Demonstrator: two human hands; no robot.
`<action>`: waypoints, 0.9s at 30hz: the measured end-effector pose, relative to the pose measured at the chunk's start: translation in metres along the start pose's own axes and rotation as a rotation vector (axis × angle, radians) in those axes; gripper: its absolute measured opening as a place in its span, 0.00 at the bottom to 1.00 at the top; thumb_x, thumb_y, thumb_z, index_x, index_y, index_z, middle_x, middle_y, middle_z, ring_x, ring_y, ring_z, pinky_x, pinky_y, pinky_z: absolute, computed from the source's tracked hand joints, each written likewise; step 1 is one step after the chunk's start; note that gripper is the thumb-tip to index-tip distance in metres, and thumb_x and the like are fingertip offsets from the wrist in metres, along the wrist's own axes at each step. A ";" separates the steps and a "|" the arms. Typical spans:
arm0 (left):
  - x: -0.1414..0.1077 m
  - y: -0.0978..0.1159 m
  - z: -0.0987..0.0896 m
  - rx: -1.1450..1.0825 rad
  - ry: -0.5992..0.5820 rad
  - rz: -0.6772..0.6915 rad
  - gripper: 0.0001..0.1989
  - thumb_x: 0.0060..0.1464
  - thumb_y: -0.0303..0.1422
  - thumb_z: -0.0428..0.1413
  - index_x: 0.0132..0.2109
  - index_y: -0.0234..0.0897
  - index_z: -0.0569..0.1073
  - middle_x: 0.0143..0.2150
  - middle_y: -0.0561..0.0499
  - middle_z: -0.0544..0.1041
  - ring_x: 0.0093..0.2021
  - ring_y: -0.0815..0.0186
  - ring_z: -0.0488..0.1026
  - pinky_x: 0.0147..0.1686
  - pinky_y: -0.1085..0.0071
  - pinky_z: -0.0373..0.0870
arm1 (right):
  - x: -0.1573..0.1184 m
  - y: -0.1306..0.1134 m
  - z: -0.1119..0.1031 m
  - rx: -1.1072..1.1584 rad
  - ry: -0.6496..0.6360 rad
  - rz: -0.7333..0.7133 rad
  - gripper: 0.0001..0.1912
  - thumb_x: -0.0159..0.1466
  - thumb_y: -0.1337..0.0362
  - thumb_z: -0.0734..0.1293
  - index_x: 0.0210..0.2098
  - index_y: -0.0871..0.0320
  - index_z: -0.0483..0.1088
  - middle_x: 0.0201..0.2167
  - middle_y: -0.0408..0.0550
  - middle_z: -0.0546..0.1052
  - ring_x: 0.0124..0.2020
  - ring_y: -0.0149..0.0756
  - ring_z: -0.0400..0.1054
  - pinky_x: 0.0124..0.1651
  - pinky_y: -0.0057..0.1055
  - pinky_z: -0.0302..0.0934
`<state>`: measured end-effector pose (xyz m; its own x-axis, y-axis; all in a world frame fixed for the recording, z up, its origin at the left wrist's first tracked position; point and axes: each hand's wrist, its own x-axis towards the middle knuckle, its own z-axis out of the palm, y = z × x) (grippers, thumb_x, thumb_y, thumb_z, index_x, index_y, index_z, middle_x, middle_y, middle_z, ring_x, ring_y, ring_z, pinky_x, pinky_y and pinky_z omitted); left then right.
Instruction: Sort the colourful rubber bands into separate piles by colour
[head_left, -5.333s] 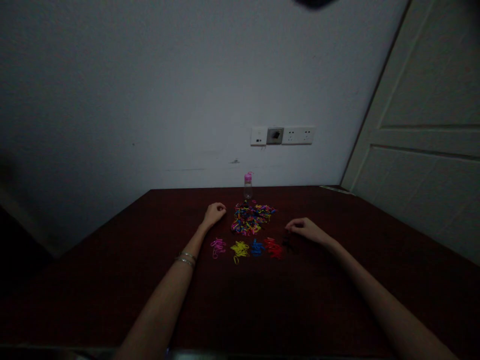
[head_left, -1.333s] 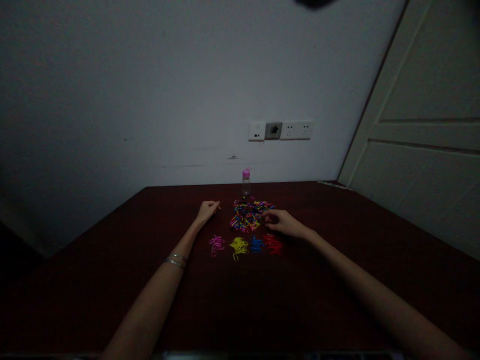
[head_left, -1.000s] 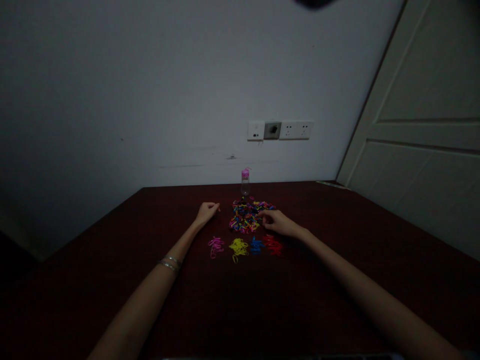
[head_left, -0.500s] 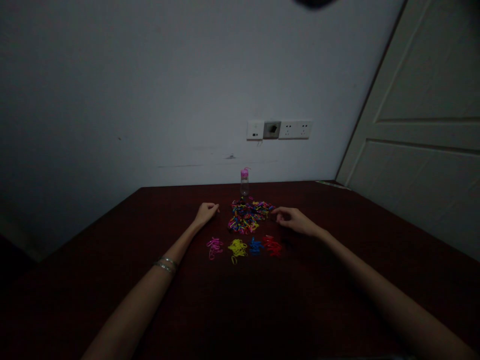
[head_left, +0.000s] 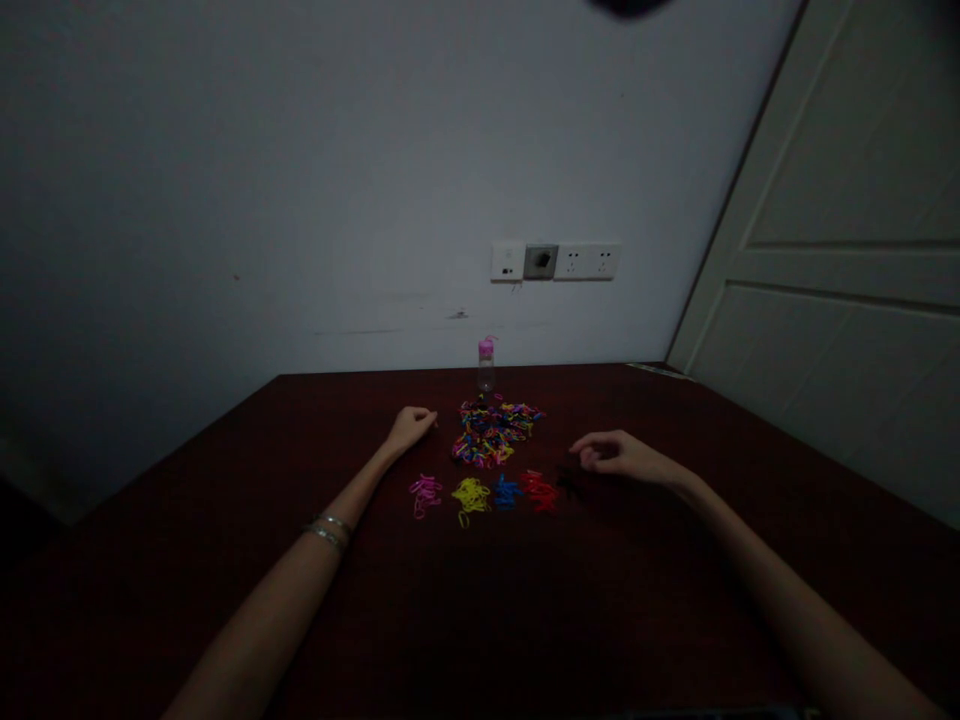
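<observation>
A mixed heap of small colourful rubber bands lies mid-table. In front of it, from left to right, are a pink pile, a yellow pile, a blue pile and a red pile. Faint dark bands show right of the red ones. My left hand rests on the table left of the heap, fingers curled closed, nothing seen in it. My right hand hovers near the dark bands with thumb and fingers pinched together; anything between them is too small to make out.
Behind the heap stands a clear bottle with a pink cap. The dark red table meets a wall with sockets at its far edge. A panelled door is at the right.
My right hand has moved right and nearer, from the edge of the mixed heap to beside the dark bands. My left hand stays in place. The view has shifted slightly.
</observation>
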<state>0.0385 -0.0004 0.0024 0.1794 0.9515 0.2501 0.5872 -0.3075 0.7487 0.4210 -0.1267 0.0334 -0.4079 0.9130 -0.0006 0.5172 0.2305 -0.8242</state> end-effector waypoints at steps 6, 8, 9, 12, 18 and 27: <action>-0.001 0.000 0.001 0.070 -0.023 0.055 0.18 0.46 0.42 0.48 0.22 0.33 0.72 0.15 0.55 0.65 0.20 0.71 0.59 0.22 0.76 0.53 | 0.002 0.007 0.001 -0.004 0.031 0.023 0.17 0.52 0.59 0.64 0.39 0.60 0.70 0.31 0.48 0.74 0.32 0.33 0.67 0.37 0.31 0.60; -0.002 0.000 0.001 0.088 -0.033 0.080 0.17 0.46 0.42 0.49 0.22 0.33 0.72 0.17 0.54 0.66 0.21 0.70 0.61 0.23 0.76 0.54 | 0.002 0.010 0.001 -0.033 0.066 0.046 0.16 0.52 0.59 0.63 0.38 0.60 0.70 0.30 0.48 0.74 0.31 0.33 0.67 0.35 0.31 0.60; -0.002 0.000 0.001 0.094 -0.040 0.091 0.17 0.45 0.42 0.49 0.22 0.33 0.73 0.17 0.54 0.67 0.22 0.70 0.61 0.23 0.76 0.55 | 0.003 0.011 0.001 -0.049 0.079 0.056 0.16 0.52 0.59 0.63 0.38 0.61 0.70 0.30 0.47 0.74 0.31 0.33 0.67 0.35 0.31 0.60; -0.002 0.001 -0.002 0.092 -0.082 0.109 0.17 0.45 0.41 0.49 0.23 0.32 0.73 0.18 0.53 0.68 0.22 0.70 0.61 0.23 0.76 0.55 | 0.004 0.014 0.003 -0.077 0.098 0.065 0.16 0.52 0.59 0.63 0.37 0.61 0.70 0.30 0.47 0.74 0.31 0.33 0.67 0.36 0.31 0.60; 0.003 0.010 -0.012 0.051 -0.345 0.101 0.15 0.43 0.38 0.52 0.30 0.30 0.75 0.23 0.51 0.71 0.23 0.70 0.64 0.25 0.75 0.58 | 0.007 0.016 0.007 -0.125 0.109 0.050 0.15 0.53 0.59 0.63 0.36 0.62 0.71 0.30 0.48 0.74 0.32 0.35 0.67 0.39 0.32 0.60; -0.003 0.060 -0.013 0.099 -0.623 0.179 0.13 0.41 0.35 0.55 0.34 0.30 0.75 0.24 0.52 0.72 0.23 0.72 0.63 0.24 0.76 0.56 | 0.009 0.026 0.005 -0.137 0.109 0.030 0.17 0.54 0.56 0.62 0.36 0.61 0.72 0.31 0.48 0.74 0.32 0.36 0.66 0.38 0.32 0.59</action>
<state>0.0632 -0.0224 0.0544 0.6874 0.7239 -0.0588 0.5704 -0.4879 0.6608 0.4270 -0.1140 0.0089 -0.3105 0.9496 0.0440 0.6288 0.2399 -0.7396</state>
